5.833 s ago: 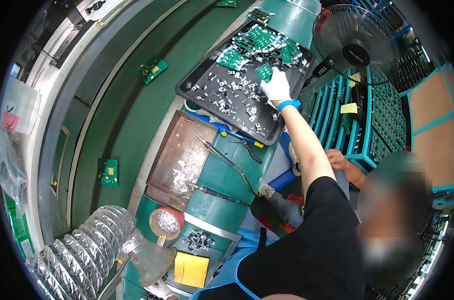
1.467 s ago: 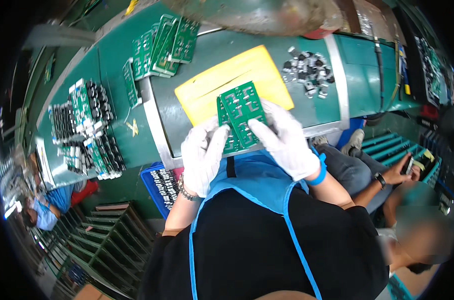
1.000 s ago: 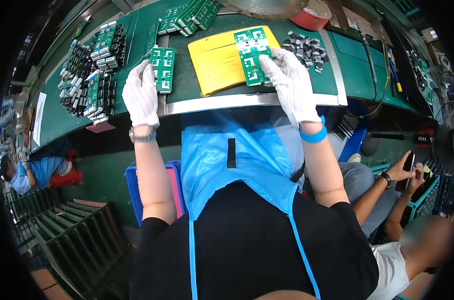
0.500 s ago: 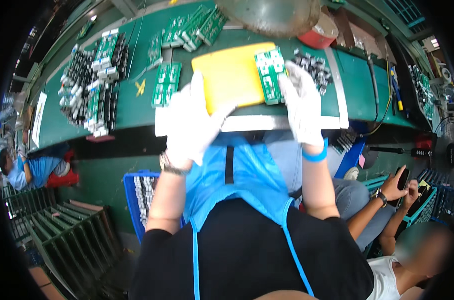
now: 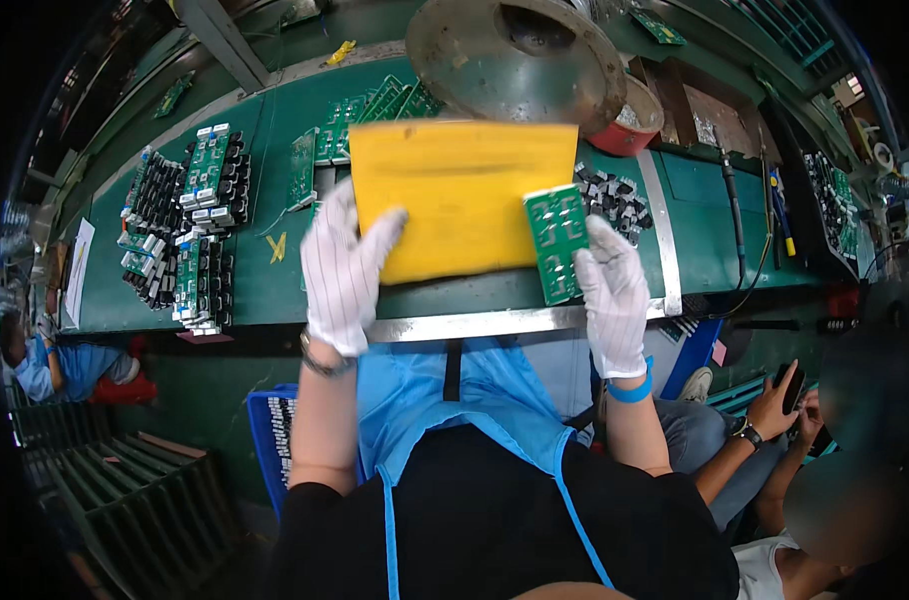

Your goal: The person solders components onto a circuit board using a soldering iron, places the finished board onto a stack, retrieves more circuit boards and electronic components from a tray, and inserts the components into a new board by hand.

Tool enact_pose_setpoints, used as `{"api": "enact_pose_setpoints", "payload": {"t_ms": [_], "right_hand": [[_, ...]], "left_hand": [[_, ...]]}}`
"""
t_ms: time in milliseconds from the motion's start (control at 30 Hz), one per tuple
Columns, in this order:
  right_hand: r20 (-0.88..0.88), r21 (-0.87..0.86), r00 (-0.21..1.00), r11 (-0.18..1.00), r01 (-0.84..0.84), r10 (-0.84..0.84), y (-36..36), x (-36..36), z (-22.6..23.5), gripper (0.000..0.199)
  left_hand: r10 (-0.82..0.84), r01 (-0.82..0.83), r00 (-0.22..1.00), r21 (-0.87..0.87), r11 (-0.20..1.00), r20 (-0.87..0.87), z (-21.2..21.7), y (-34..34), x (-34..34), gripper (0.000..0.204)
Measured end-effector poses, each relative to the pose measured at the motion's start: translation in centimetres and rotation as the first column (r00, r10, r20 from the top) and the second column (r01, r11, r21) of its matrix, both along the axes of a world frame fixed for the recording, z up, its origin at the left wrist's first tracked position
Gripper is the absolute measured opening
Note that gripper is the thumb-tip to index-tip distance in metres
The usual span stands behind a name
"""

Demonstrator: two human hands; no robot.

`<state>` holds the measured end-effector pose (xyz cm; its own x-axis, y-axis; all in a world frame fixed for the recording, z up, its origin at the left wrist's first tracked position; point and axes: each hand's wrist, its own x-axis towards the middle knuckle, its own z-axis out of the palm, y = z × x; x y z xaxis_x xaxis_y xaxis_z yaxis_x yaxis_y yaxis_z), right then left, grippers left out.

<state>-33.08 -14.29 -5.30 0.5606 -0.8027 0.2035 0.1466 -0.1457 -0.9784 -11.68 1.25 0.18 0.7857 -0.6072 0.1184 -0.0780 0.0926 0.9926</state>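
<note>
The left hand, in a white striped glove, is spread flat with its fingers apart and laid on the near left part of a yellow sheet; no closed grip is formed, only a pressing contact. The right hand, gloved alike and banded in blue at the wrist, is closed in a grip on the near end of a green circuit board, the board being held upright against the sheet's right edge and overlapping its near right corner. The sheet is seen lying on the green tabletop, just behind a metal strip along the near edge. Compared with half a second ago, the left hand has been moved from the near edge up onto the sheet, while the board is kept by the right hand at the sheet's right side. To the far left, stacks of green boards with black parts are ranged in rows, and more green boards are leaned behind the sheet. A heap of small black parts is found just right of the held board, and a round metal lamp shade hangs over the far side, hiding part of the tabletop. A blue crate is seen below the near edge.
</note>
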Motion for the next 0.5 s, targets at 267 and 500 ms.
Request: {"api": "enact_pose_setpoints", "payload": {"t_ms": [267,500], "right_hand": [[0.026,-0.079,0.999,0.997,0.026,-0.024,0.3,0.5,0.8,0.045],[-0.199,-0.205,0.976,0.978,0.051,-0.093,2.6,5.2,1.1,0.033]], "left_hand": [[-0.111,-0.049,0.815,0.258,0.965,0.569,-0.4,-8.2,8.0,0.051],[0.079,-0.062,0.802,-0.049,0.997,0.591,-4.5,-11.7,7.9,0.057]]}}
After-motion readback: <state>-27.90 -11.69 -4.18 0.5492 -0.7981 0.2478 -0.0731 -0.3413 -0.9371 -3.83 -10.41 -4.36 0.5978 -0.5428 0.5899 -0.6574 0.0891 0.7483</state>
